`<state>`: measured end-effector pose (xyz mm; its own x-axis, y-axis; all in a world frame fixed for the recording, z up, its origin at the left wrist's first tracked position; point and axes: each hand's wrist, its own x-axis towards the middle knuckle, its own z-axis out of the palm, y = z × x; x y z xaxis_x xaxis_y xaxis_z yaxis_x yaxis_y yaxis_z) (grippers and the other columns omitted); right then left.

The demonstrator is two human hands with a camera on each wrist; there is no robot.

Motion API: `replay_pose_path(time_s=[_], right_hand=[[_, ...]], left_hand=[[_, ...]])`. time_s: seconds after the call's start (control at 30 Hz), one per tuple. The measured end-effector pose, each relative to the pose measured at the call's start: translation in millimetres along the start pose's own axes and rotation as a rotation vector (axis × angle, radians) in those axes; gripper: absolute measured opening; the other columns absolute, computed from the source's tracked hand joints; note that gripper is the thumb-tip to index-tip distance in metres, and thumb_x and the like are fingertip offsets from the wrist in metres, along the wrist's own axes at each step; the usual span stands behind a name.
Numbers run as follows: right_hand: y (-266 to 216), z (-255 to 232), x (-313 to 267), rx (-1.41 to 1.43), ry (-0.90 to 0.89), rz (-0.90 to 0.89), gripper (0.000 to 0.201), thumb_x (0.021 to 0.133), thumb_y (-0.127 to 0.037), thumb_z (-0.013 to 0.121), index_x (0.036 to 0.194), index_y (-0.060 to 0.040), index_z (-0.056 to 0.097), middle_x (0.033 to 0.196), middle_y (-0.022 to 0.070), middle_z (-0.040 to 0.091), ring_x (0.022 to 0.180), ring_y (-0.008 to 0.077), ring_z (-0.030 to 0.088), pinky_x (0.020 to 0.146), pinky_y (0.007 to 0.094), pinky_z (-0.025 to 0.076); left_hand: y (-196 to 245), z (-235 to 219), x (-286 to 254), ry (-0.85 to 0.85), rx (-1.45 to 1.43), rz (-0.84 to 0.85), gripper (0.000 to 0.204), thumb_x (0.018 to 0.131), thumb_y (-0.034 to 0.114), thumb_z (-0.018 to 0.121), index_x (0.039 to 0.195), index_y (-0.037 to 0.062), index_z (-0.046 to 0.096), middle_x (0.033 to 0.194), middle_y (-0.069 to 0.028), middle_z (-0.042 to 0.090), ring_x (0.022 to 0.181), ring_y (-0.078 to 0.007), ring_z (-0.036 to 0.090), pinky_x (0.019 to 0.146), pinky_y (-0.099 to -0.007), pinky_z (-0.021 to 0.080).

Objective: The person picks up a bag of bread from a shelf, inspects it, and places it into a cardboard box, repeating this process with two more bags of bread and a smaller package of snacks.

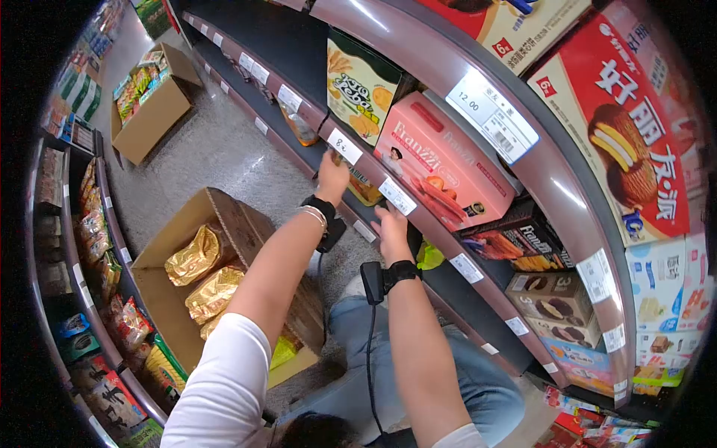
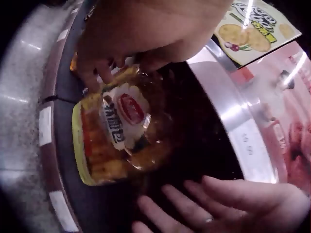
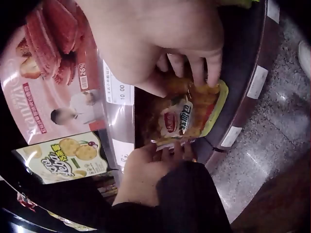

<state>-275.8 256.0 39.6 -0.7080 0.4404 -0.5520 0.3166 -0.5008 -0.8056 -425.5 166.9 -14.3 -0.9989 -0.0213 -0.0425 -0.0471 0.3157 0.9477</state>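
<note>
A clear, yellow-edged bag of packaged bread (image 2: 99, 162) lies on the dark lower shelf, its white label with a red oval facing up. My left hand (image 1: 334, 179) grips one end of it, fingers and thumb at the wrapper's edge in the right wrist view. At the opposite end, my right hand (image 1: 392, 233) has its fingers spread and loosely straight, the fingertips close to the bag in the right wrist view. Part of the bread bag (image 1: 364, 191) is hidden under the upper shelf's edge in the head view.
Above stand a pink Franzzi box (image 1: 441, 168) and a green-and-white cracker box (image 1: 361, 86). An open carton (image 1: 168, 280) of gold-wrapped packs sits on the floor by my legs. Another carton (image 1: 142, 142) stands farther along the aisle. Some bright green packaging (image 1: 430, 255) lies beyond my right hand.
</note>
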Motion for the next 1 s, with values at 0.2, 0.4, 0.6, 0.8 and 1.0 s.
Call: replay_pose_path(time_s=[0.2,0.4,0.6,0.8,1.0], right_hand=[[14.1,-7.8,29.2,-0.143,0.008,-0.017,0.052,0.077,-0.017,0.067,0.124,-0.0078,0.046,0.123,0.0057,0.049,0.109,0.0214,0.047,0.088,0.0374,0.040],[26.3,-1.4,53.4,-0.210,-0.013,-0.059,0.055,0.076,-0.021,0.070,0.123,-0.0054,0.047,0.118,0.0097,0.051,0.106,0.0220,0.048,0.089,0.0366,0.039],[25.1,3.1,65.0,-0.300,0.026,-0.138,0.056,0.077,-0.019,0.070,0.125,-0.0032,0.046,0.120,0.0118,0.052,0.111,0.0236,0.047,0.094,0.0350,0.036],[25.3,-5.4,69.3,-0.567,-0.032,-0.208,0.055,0.085,-0.038,0.059,0.125,-0.0027,0.049,0.131,0.0164,0.048,0.123,0.0311,0.042,0.104,0.0359,0.027],[25.1,-11.3,76.1,-0.858,-0.126,0.003,0.055,0.077,-0.021,0.070,0.121,0.0051,0.049,0.120,0.0158,0.055,0.107,0.0266,0.054,0.096,0.0348,0.036]], left_hand=[[-16.4,9.7,36.6,-0.005,-0.045,0.114,0.038,0.080,0.027,0.060,0.111,0.0062,0.054,0.103,-0.0204,0.062,0.101,-0.0398,0.055,0.085,-0.0425,0.043],[-21.2,14.8,56.1,-0.159,0.096,0.401,0.037,0.077,0.030,0.063,0.108,0.0088,0.060,0.102,-0.0168,0.064,0.098,-0.0318,0.058,0.081,-0.0395,0.044],[-75.4,49.1,90.5,-0.229,-0.245,0.276,0.031,0.092,0.019,0.045,0.119,0.0060,0.047,0.106,-0.0081,0.059,0.101,-0.0220,0.056,0.085,-0.0328,0.047],[-35.1,15.1,69.3,-0.230,0.308,0.300,0.047,0.075,0.036,0.064,0.115,0.0119,0.058,0.118,-0.0183,0.055,0.111,-0.0347,0.048,0.094,-0.0422,0.033],[-9.2,-24.2,30.6,-0.242,0.070,0.051,0.062,0.066,0.036,0.072,0.118,0.0053,0.053,0.116,-0.0237,0.050,0.112,-0.0372,0.044,0.094,-0.0439,0.037]])
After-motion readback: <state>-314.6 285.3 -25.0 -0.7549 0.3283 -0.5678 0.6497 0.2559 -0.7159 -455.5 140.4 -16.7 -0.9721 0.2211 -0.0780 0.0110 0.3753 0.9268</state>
